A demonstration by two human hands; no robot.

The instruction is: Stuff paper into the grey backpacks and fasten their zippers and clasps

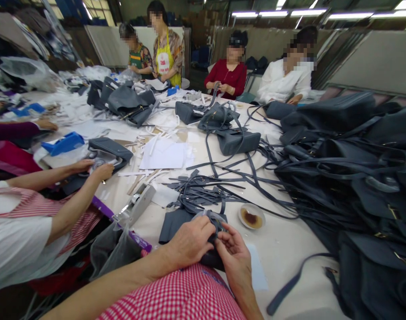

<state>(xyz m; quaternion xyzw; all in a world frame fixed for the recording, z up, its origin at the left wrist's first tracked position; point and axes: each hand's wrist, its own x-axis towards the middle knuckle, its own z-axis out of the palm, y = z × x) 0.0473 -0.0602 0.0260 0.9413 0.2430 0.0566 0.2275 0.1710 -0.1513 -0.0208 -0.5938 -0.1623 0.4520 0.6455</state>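
Observation:
A dark blue-grey handbag (173,226) lies at the table's near edge, close to my body. My left hand (193,236) is closed on the upper part of the bag, its fingers curled inward. From the other side, my right hand (235,252) pinches at the same place with thumb and fingers. The exact piece between the fingertips is small and partly hidden; clear plastic wrap shows around it. Just beyond the bag lies a pile of thin leather straps (203,191). To the right stands a small white dish (252,216) with brown liquid.
Many finished-looking bags (349,178) are heaped on the right. A tape dispenser (136,204) stands at left, beside a co-worker's hands (101,171) on another bag. White paper sheets (165,153) lie mid-table. Several people sit or stand across the table. A loose strap (294,284) lies right.

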